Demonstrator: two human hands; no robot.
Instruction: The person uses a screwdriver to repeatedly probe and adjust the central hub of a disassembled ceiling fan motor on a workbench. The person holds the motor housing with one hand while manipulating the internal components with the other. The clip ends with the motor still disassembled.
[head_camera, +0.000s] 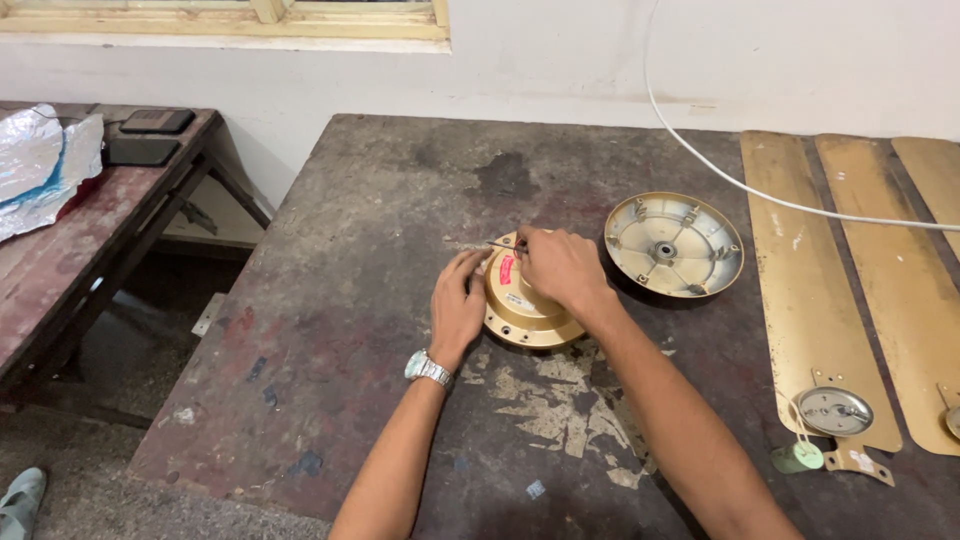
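Both hands on the gold fan motor housing (525, 305), which sits mid-surface on the dark worn surface (380, 300). Left hand (457, 308) cups the housing's left side, fingers curled against its rim, silver watch (428, 369) on the wrist. Right hand (560, 265) rests over the housing's top, fingers pinched closed on a thin dark wire or pin (500, 244) sticking out to the left; can't tell exactly which it is. Pink sticker (506, 269) on the housing top between the hands. Just right of the housing, apart from it: round gold cover plate (674, 244), lying inside-up. Further right, three gold fan blades (820, 290) flat side by side, with a white cable (720, 172) crossing over them. Small metal disc (835, 411) and green part (797, 457) lie at the near blade end. Separate reddish bench (60, 270) on the left carries crumpled foil (40, 165).
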